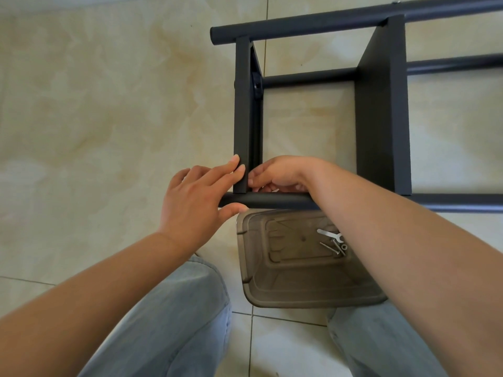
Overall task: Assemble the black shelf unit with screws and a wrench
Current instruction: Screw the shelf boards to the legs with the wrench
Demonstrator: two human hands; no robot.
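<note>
While the black shelf unit lies on its side on the tiled floor, the head view shows both hands at its near left corner. The left hand has its fingers straight and slightly spread: the fingertips press against the left face of the narrow shelf panel, and the thumb touches the underside of the near round tube, just below those fingertips. The right hand reaches in from the other side of the panel, fingers curled inward at the joint between panel and tube; whether they pinch anything there cannot be told, since the knuckles hide it.

Directly below the thumb and the tube sits a smoky translucent plastic container, open at the top, between the person's knees in light jeans. In its far right corner, partly behind the right forearm, lie a small flat silver wrench, a couple of long screws and a small washer or nut beside them.
</note>
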